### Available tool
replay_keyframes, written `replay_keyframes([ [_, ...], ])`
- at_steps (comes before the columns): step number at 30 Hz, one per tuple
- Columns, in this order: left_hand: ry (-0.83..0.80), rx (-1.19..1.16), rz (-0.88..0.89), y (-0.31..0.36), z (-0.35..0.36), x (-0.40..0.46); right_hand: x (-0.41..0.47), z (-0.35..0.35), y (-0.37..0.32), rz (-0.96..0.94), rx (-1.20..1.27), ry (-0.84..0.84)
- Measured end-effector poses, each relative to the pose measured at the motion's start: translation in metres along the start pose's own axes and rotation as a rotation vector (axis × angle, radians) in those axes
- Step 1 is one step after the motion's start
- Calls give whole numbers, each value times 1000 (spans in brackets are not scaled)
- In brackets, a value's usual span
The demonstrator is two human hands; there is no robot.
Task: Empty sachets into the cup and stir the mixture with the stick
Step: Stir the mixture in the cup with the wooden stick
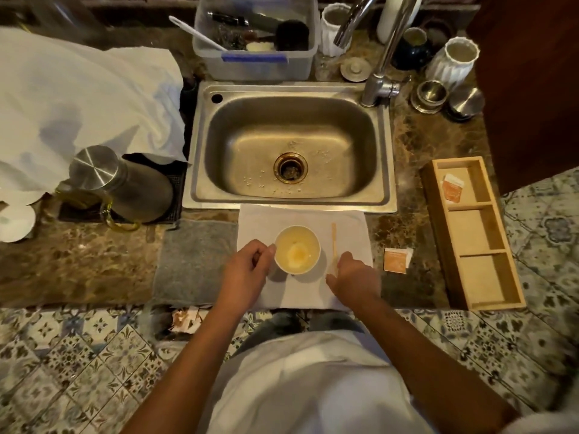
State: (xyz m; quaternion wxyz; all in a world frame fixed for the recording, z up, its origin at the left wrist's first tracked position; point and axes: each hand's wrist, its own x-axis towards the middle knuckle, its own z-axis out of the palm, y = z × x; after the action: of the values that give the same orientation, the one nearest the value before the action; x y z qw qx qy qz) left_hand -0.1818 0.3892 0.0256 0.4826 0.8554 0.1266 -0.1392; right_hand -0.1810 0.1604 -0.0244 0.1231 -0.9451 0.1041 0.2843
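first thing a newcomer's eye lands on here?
Likely the white cup of pale yellow liquid on the white cloth at the counter's front edge, with the left hand at its rim and the right hand reaching the wooden stick lying beside it. Behind it, the steel sink fills the middle of the view; an orange sachet lies to the right.

Left hand (pixel 250 264) loosely curled, knuckles up, thumb and forefinger tips pointing toward 2 o'clock, bare forearm running back toward 7 o'clock. Right hand (pixel 352 277) palm down at 3 o'clock of the left, fingers bent and pointing toward 10 o'clock, thumb stretched toward 9 o'clock, forearm trailing back toward 5 o'clock. Both hands well apart, wrists straight, neither closed into a fist.
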Motion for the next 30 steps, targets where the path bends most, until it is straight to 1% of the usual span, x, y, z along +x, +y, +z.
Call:
replay_keyframes([
  [3, -50, -18, 44, -1, -3, 3, -1, 1, -4, 66, -9, 1],
  [6, -63, -47, 78, 0, -4, 5, 2, -1, -5, 95, -36, -40],
  [9, -94, -107, 48, -2, -3, 6, 3, -4, -7, 127, -8, -74],
  [12, -113, -148, 20, -3, -3, 6, 2, -11, -4, 135, 59, -56],
  [15, -133, -151, 14, -4, -4, 7, -1, -26, 1, 123, 208, -5],
  [18, -154, -159, 19, -4, -4, 8, -14, -56, 0, 111, 542, 66],
  [20, -150, -177, 21, -5, -4, 8, -34, -87, -5, 42, 711, 157],
  [22, -144, -201, 20, -6, -4, 9, -55, -119, -14, -85, 727, 261],
  [26, -157, -251, 2, -5, -4, 9, -80, -153, -28, -232, 736, 286],
  [30, -169, -275, 3, -6, -6, 9, -84, -150, -39, -268, 639, 287],
])
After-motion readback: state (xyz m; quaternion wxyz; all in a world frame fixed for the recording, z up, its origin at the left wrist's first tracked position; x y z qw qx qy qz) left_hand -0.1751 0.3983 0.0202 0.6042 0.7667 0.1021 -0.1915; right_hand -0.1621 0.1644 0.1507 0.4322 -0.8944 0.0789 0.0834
